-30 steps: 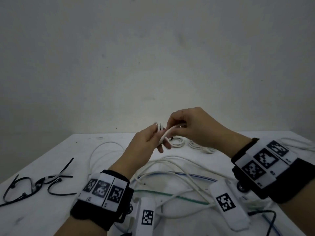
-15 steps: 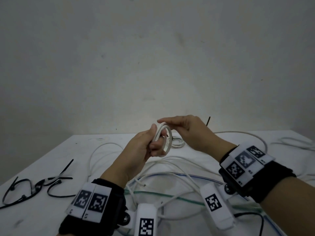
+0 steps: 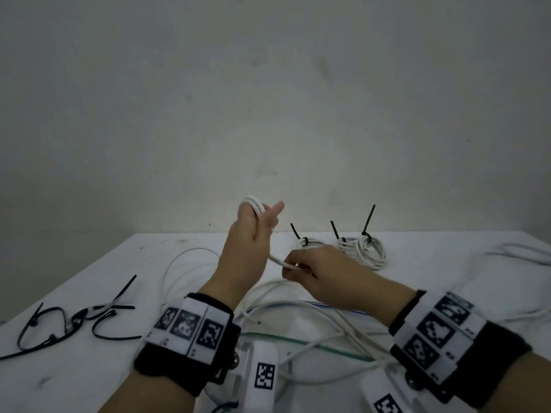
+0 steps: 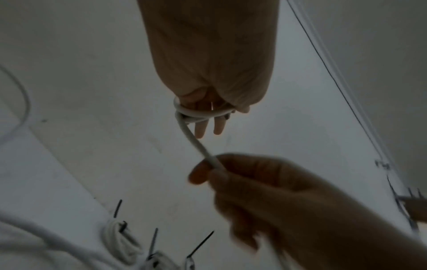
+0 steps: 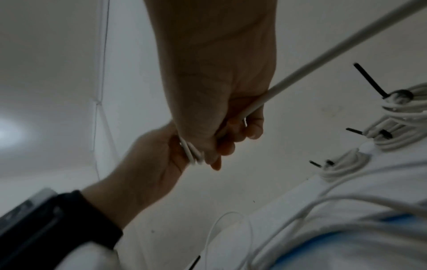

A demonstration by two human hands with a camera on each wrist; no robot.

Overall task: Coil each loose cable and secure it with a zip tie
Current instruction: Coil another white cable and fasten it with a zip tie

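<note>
A white cable (image 3: 255, 205) is wound in a few loops round the fingers of my raised left hand (image 3: 253, 234). In the left wrist view the loops (image 4: 198, 113) circle straight fingers (image 4: 200, 128), and the thumb lies against them. A strand runs down from the loops to my right hand (image 3: 316, 272), which grips it in a fist just below and to the right. The right wrist view shows the cable (image 5: 323, 54) passing through the curled right hand (image 5: 219, 113), with the left hand (image 5: 148, 164) behind. The rest of this cable trails onto the white table (image 3: 447, 263).
Three white coils (image 3: 369, 248) bound with black zip ties stand at the table's back. Several loose black zip ties (image 3: 74, 317) lie at the left. More loose white cables (image 3: 298, 311) and a green-edged one (image 3: 298, 342) lie tangled in front of me. A wall rises behind the table.
My left hand rose and turned with the loops round its fingers. My right hand let go of the coil, dropped lower right and now grips the trailing strand. The tied coils came into view.
</note>
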